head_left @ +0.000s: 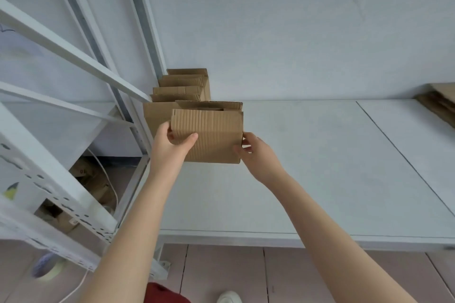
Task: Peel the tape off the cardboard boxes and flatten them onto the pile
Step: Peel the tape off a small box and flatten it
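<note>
Storeroom: metal shelving (pixel 61 49), stacked cardboard (pixel 183 86).

One head-worn camera looks forward and down, close over the desk (pixel 307 179), facing its back-left corner and the wall (pixel 295 32).

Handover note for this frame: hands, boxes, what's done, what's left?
Left hand grips the held box at its left edge; right hand pinches its right edge, above the table.
Unflattened boxes stand in a row by the wall; the flattened pile lies at the table's far right.
Done: some boxes flattened. Left: this box, then the row. No tape visible on it.
</note>
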